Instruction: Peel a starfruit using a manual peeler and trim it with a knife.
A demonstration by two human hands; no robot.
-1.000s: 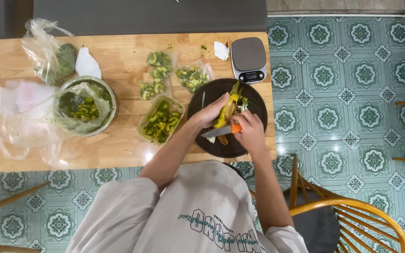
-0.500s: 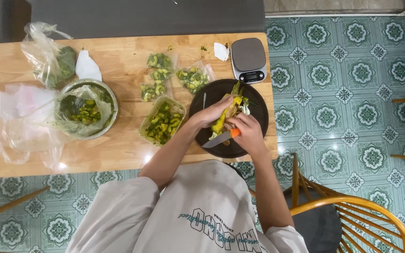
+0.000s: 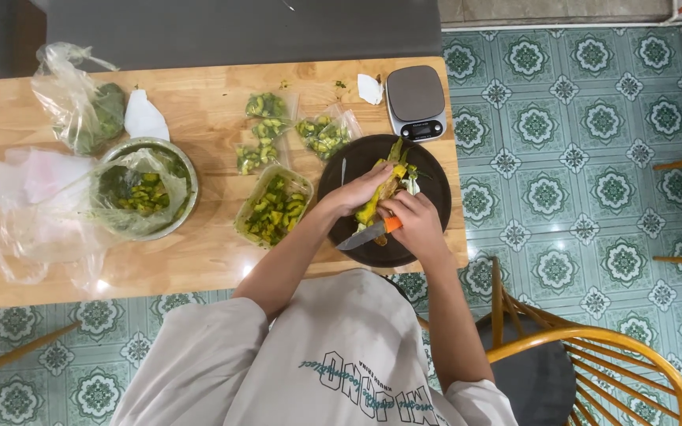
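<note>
Working over a round dark plate point(image 3: 428, 177) lying at the right end of the wooden desk point(image 3: 199, 260). Left hand point(image 3: 361, 192) gripping a long yellow-green vegetable point(image 3: 380, 193), fingers curled and pinching it from the left side, its leafy tip pointing up toward the far rim of the plate. Right hand point(image 3: 416, 222) wrapping around a knife point(image 3: 369, 233) with an orange handle, fingers pressed together on the grip, the grey blade angling down and left, touching the lower end of the vegetable, above the plate's near side.

Sitting just left of the plate, a clear plastic tub point(image 3: 272, 207) holding chopped green and yellow pieces. Lying beyond it, three small clear bags point(image 3: 266, 130) of green slices, with a fourth bag point(image 3: 324, 134) just beside the plate's far-left edge. Standing at the far right corner of the desk, a grey kitchen scale point(image 3: 416, 101), touching or nearly touching the plate's rim. Resting further left, a metal bowl point(image 3: 187, 170) lined with a plastic bag and filled with green pieces. Lying at the far left, a knotted bag of broccoli point(image 3: 92, 110) and loose crumpled plastic point(image 3: 33, 229). Showing at lower right, a wooden chair point(image 3: 593, 347) on the patterned tile floor point(image 3: 593, 142).
</note>
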